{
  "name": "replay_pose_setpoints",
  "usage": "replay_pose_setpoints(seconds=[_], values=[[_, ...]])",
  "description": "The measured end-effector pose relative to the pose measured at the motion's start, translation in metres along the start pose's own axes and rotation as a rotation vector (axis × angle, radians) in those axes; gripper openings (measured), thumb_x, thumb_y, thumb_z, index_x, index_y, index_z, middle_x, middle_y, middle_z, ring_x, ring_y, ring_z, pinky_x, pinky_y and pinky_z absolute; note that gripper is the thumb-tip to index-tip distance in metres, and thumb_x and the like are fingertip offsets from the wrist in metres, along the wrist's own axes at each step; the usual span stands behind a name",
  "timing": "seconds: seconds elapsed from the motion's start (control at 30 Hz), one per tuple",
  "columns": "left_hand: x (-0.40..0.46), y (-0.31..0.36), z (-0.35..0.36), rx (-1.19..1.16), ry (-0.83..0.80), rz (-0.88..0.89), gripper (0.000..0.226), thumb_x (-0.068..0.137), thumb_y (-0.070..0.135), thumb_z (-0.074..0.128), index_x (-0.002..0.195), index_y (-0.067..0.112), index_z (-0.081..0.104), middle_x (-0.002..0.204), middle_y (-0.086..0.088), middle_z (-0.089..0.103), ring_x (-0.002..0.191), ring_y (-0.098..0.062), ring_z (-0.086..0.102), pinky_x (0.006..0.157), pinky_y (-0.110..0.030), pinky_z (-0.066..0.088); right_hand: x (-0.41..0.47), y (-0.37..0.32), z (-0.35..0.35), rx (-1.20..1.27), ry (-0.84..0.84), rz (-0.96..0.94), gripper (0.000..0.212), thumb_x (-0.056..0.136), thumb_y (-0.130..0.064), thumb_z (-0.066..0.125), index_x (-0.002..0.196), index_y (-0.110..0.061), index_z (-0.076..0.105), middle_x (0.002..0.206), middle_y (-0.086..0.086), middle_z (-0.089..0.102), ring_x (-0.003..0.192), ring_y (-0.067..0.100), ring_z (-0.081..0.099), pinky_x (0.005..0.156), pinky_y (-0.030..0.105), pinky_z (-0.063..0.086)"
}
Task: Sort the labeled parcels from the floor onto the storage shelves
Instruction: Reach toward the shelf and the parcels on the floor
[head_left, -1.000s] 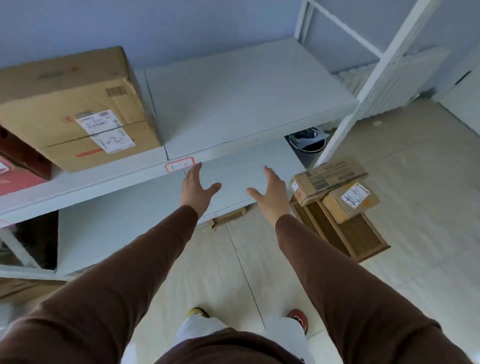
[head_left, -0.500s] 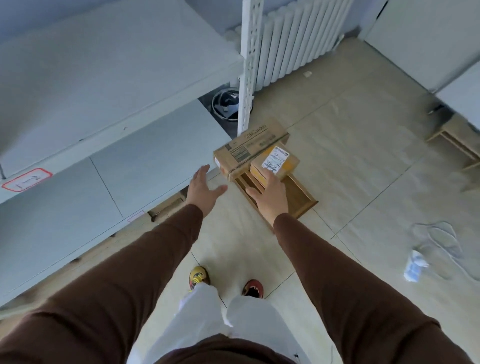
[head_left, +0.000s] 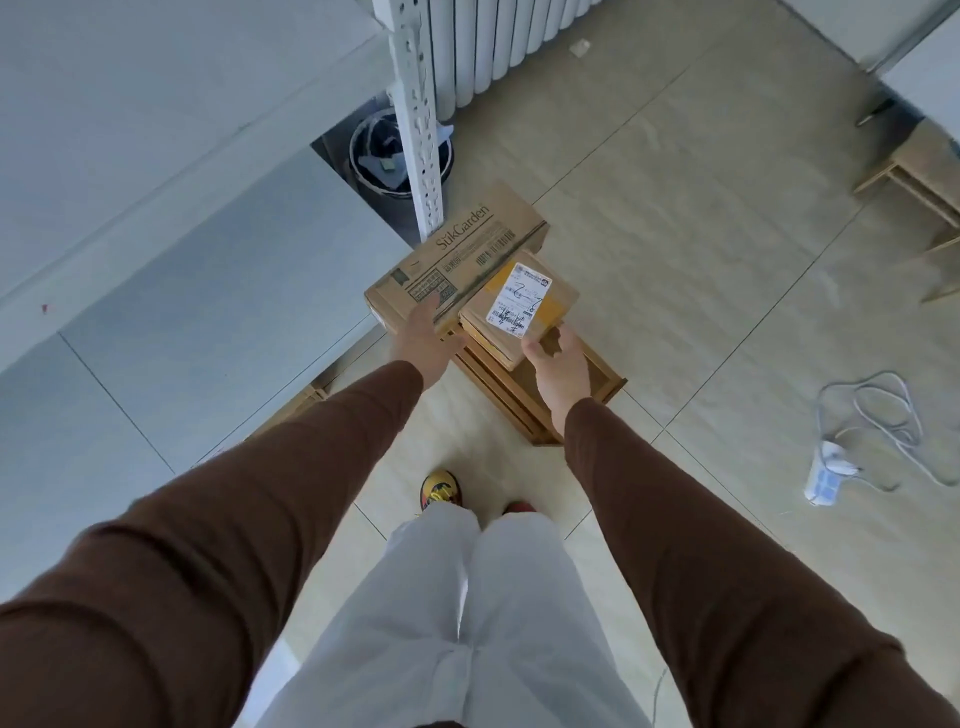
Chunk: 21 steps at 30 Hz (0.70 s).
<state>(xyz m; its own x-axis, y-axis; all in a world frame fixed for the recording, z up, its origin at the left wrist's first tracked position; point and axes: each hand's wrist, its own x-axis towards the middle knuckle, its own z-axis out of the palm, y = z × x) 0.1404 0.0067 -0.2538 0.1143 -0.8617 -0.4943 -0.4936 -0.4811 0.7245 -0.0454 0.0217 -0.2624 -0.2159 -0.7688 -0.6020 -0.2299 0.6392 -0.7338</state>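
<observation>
two parcels sit on a low wooden crate (head_left: 540, 395) on the tiled floor (head_left: 701, 249), just off the corner of the white shelves (head_left: 171, 249). the long box (head_left: 457, 254), printed with a brand name and barcodes, lies at about 12 o'clock from the person's feet, its far end near the perforated shelf post (head_left: 415, 114). the small box (head_left: 519, 306), with a white shipping label on top, lies touching the long box on its 4 o'clock side.

the left hand (head_left: 426, 332) reaches forward with fingers straight and loosely spread, its fingertips over the near end of the long box; whether they touch the cardboard cannot be told. the right hand (head_left: 558, 364) is at the near corner of the small box, at its 6 o'clock edge, with the thumb up by the label side and the fingers curling toward the box's right side; a firm grip cannot be told.

both arms wear brown sleeves (head_left: 701, 519). below are white trousers (head_left: 467, 613) and a yellow and red shoe (head_left: 440, 488).

behind the post, at 11 o'clock from the boxes, a dark bin (head_left: 374, 156) stands under the shelf, and a white radiator (head_left: 498, 36) runs along the wall at 12 o'clock. at 3 o'clock, well apart from the crate, a white power strip (head_left: 826, 473) lies with its cord looped on the floor. another wooden frame (head_left: 919, 182) sits at 2 o'clock near the picture's edge.
</observation>
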Motion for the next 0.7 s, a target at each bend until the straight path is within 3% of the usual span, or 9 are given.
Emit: replay_pose_setpoints(seconds=[0.07,0.3,0.37,0.47,0.53,0.6,0.7], values=[[0.024,-0.002,0.012,0.017,-0.026,-0.003,0.073,0.098,0.022,0.067,0.159,0.012,0.028,0.162,-0.010,0.034,0.147,-0.029,0.035,0.118,-0.037,0.029,0.023,0.009,0.003,0.046,0.003,0.070,0.075,0.099,-0.039,0.066,0.161,-0.020,0.029,0.163,0.003,0.040,0.148,0.026,0.040,0.118,0.043,0.038],[0.114,-0.022,0.060,0.075,-0.056,-0.011,0.073,0.098,0.023,0.066,0.159,0.013,0.028,0.164,-0.011,0.031,0.149,-0.028,0.031,0.118,-0.035,0.026,0.108,0.048,0.013,0.119,-0.029,0.227,0.073,0.103,-0.035,0.058,0.164,-0.024,0.019,0.167,0.003,0.030,0.151,0.030,0.036,0.120,0.050,0.034],[0.138,-0.029,0.073,0.088,-0.048,-0.016,0.072,0.098,0.023,0.065,0.159,0.014,0.029,0.163,-0.010,0.035,0.147,-0.027,0.035,0.114,-0.033,0.028,0.131,0.058,0.017,0.130,-0.043,0.242,0.074,0.104,-0.036,0.058,0.164,-0.024,0.017,0.168,0.004,0.030,0.150,0.031,0.036,0.120,0.050,0.034],[0.169,-0.043,0.091,0.130,-0.049,-0.022,0.071,0.099,0.029,0.064,0.160,0.016,0.030,0.157,-0.009,0.044,0.132,-0.020,0.047,0.097,-0.023,0.032,0.159,0.072,0.023,0.173,-0.072,0.280,0.078,0.102,-0.041,0.058,0.165,-0.025,0.015,0.167,0.004,0.032,0.149,0.034,0.039,0.122,0.051,0.034],[0.183,-0.052,0.100,0.157,-0.074,-0.036,0.072,0.099,0.035,0.062,0.160,0.017,0.028,0.156,-0.010,0.045,0.133,-0.024,0.049,0.099,-0.024,0.036,0.172,0.079,0.026,0.204,-0.095,0.303,0.079,0.102,-0.044,0.059,0.165,-0.024,0.016,0.166,0.004,0.033,0.149,0.034,0.039,0.122,0.052,0.035],[0.189,-0.059,0.107,0.157,-0.079,-0.043,0.069,0.100,0.034,0.062,0.159,0.016,0.032,0.152,-0.009,0.049,0.130,-0.027,0.053,0.104,-0.030,0.041,0.179,0.083,0.030,0.236,-0.110,0.290,0.072,0.103,-0.041,0.058,0.163,-0.023,0.022,0.162,0.005,0.040,0.145,0.031,0.043,0.119,0.051,0.040],[0.186,-0.060,0.109,0.113,-0.052,-0.020,0.058,0.098,0.027,0.065,0.151,0.016,0.043,0.136,-0.006,0.060,0.113,-0.023,0.059,0.090,-0.029,0.045,0.174,0.079,0.027,0.284,-0.128,0.253,0.060,0.106,-0.032,0.055,0.160,-0.022,0.031,0.152,0.005,0.051,0.124,0.024,0.056,0.110,0.046,0.050]])
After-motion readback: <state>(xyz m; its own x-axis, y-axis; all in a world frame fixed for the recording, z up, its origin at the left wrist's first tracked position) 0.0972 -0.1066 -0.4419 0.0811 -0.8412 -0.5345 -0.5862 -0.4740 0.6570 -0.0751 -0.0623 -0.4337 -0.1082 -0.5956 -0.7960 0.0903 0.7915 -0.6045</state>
